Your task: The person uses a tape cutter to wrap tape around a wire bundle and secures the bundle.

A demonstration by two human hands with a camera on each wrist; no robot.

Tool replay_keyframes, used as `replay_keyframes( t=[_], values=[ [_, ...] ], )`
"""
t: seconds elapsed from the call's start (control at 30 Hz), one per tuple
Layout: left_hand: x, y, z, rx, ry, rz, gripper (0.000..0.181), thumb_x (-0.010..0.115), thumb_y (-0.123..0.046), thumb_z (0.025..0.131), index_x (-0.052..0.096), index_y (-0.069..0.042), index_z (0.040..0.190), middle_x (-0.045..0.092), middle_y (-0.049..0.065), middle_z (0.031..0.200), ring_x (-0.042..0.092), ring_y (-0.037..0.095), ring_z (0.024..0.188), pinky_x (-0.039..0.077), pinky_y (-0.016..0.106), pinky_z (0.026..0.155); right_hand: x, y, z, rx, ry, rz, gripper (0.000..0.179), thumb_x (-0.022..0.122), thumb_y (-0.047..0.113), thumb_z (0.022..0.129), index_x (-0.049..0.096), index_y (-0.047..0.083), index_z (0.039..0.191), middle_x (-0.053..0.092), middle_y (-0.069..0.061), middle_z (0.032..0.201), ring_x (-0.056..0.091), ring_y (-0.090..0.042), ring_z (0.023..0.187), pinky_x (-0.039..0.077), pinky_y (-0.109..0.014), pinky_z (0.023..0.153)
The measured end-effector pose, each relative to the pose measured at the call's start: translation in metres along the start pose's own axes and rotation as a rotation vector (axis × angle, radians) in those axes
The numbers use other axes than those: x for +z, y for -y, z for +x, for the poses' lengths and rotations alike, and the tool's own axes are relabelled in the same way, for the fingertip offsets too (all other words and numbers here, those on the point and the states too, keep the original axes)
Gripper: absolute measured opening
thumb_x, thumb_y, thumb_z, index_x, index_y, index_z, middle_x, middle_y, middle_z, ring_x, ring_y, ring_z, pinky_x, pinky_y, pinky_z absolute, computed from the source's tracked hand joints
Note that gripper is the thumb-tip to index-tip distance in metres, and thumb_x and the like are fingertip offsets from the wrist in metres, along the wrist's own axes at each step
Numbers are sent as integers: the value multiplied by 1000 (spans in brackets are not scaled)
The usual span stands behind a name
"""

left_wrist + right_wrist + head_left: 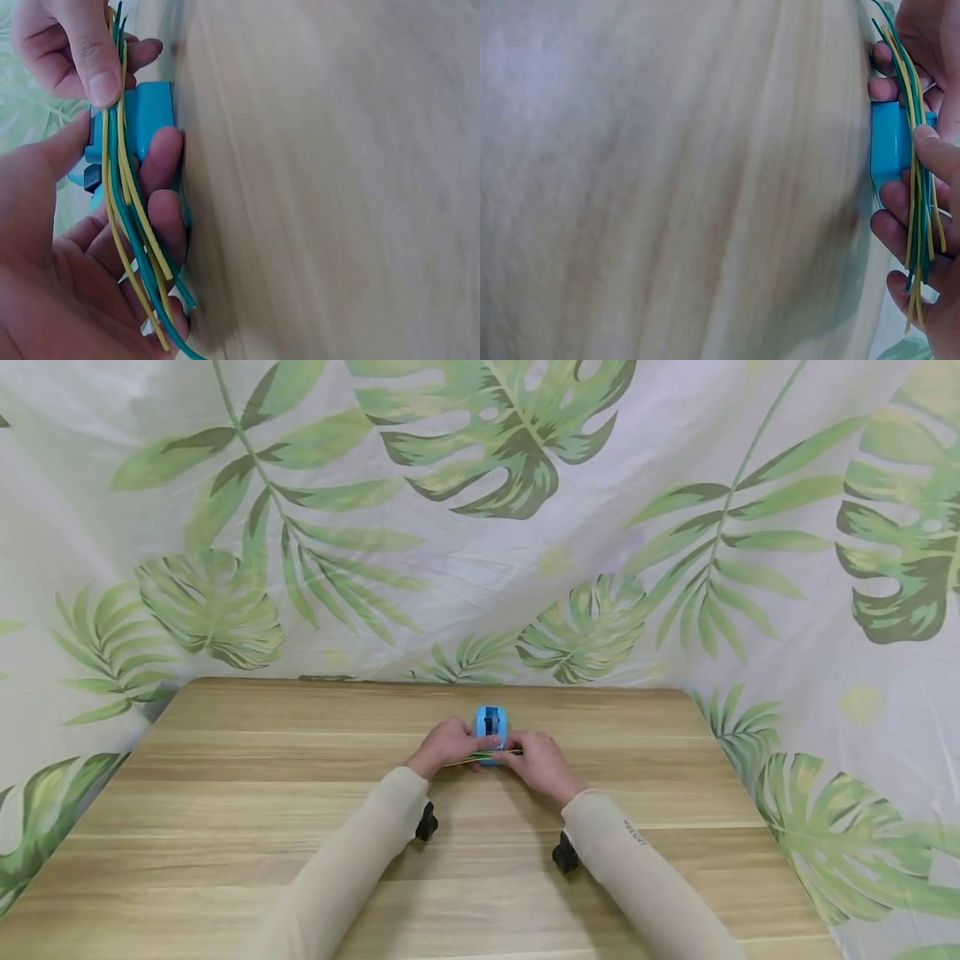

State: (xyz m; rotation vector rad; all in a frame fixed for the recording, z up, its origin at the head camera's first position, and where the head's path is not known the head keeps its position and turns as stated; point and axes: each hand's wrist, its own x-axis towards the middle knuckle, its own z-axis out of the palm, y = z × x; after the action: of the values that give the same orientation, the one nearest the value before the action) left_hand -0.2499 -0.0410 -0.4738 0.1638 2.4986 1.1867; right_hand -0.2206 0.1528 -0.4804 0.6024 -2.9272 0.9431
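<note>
A blue tape dispenser [502,720] with a dark middle stands on the wooden table, between the two hands. My left hand [448,745] grips its near end, the thumb [71,142] on one side and curled fingers [162,159] on the other. Thin yellow and green wires [917,90] form a loose bundle across the front of the dispenser. My right hand [542,764] pinches this bundle under its thumb [934,150], right beside the dispenser. The wires' loose ends fan out over the left palm in the left wrist view. Part of the dispenser is hidden behind hands and wires.
The wooden table [300,843] reaches to a leaf-patterned cloth [465,577] hanging behind it. Light sleeves cover both forearms, and a black wrist camera [426,822] sits under the left cuff, another black camera [565,853] under the right.
</note>
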Motion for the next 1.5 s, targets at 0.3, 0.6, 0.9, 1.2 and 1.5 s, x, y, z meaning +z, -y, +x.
replay_keyframes(
  t=[0.3, 0.6, 0.9, 1.2, 1.5],
  values=[
    [7, -4, -2, -52, -53, -52, 52, 73, -55, 88, 73, -5, 75, 72, 7, 68, 64, 20, 58, 47, 29, 54, -3, -1, 1, 8, -13, 25, 18, 76, 27, 91, 69, 16, 79, 66, 7, 81, 54, -11, 75, 48, -32, 74],
    [10, -5, 0, -77, -62, -38, 50, 72, -57, 88, 75, -8, 77, 72, 4, 67, 63, 19, 58, 44, 29, 54, -5, -4, -1, -10, -15, 27, 23, 76, 27, 92, 63, 16, 76, 62, 7, 77, 50, -13, 71, 44, -30, 69],
    [14, -9, 0, -84, -79, -34, 48, 72, -57, 88, 74, -11, 74, 72, 2, 65, 63, 18, 58, 45, 29, 53, -4, -9, -3, -37, -7, -18, 24, 76, 27, 91, 61, 17, 75, 60, 8, 74, 50, -12, 69, 43, -30, 66],
    [15, -8, 0, -94, -94, 4, 50, 69, -62, 88, 74, -14, 72, 72, 0, 65, 60, 18, 53, 40, 27, 48, 2, -15, -6, -62, 20, 3, 18, 72, 28, 94, 65, 19, 81, 64, 10, 78, 53, -10, 71, 46, -29, 68],
    [7, 3, -1, 43, -33, -56, 60, 60, -63, 93, 70, -9, 70, 72, 4, 68, 56, 17, 51, 42, 28, 48, -2, -12, -10, -44, 20, 51, 17, 73, 30, 93, 69, 18, 83, 64, 10, 81, 54, -10, 74, 48, -29, 71]
  ],
)
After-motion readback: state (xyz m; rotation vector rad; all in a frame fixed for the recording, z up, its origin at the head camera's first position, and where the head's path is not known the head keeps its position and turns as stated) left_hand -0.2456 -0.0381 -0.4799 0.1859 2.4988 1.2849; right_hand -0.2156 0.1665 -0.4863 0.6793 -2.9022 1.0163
